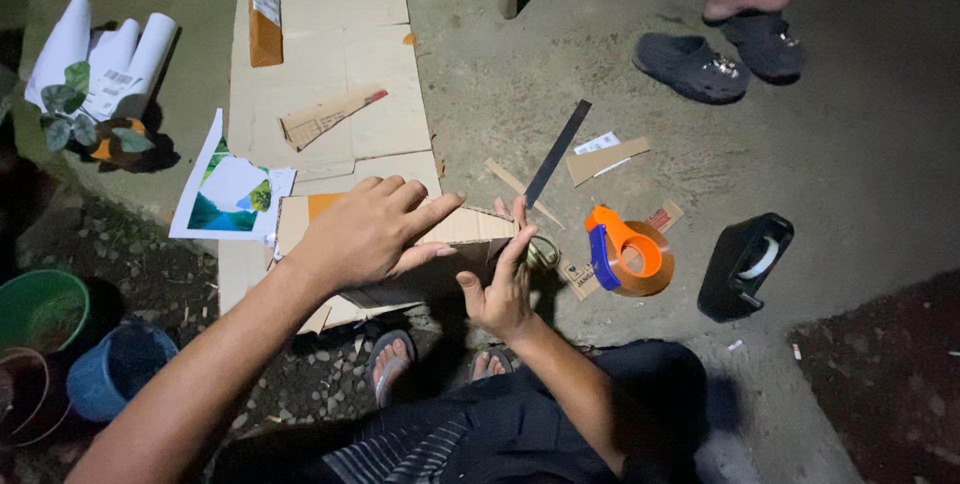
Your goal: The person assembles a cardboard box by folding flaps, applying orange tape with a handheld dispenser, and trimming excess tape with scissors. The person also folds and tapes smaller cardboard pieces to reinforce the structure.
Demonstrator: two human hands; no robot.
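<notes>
My left hand [368, 232] lies flat, fingers spread, on top of a folded cardboard piece [462, 227] on the concrete floor. My right hand [503, 279] presses its palm and fingers against the right end of that cardboard, holding it upright. An orange and blue tape dispenser [628, 251] lies just right of my right hand. A dark flat ruler [557, 154] lies beyond the cardboard.
A large flattened cardboard sheet [330, 54] lies at the back with a small brown box [263, 22] on it. A colour print [228, 192], paper rolls [105, 59], a black tape dispenser [742, 266], pots at left, another person's foot and sandals [725, 44] surround me.
</notes>
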